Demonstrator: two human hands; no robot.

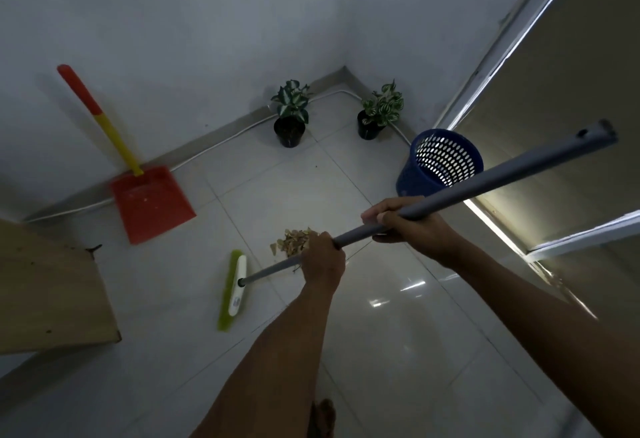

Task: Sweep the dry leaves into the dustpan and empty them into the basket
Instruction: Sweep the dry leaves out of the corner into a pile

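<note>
Both hands hold a broom by its grey handle [485, 183]. My left hand [322, 257] grips low on the handle and my right hand [408, 223] grips higher up. The broom's green and white head [233, 287] rests on the tiled floor, left of a small pile of dry leaves [291, 240], which my left hand partly hides. A red dustpan [149, 202] with a red and yellow handle leans against the left wall. The blue perforated basket [440, 164] stands on the floor to the right, near the door.
Two potted plants [291, 115] [379, 112] stand in the far corner. A wooden furniture piece [52, 292] juts in at the left. A glass door frame [502, 67] runs along the right. A white cable [214, 141] follows the skirting.
</note>
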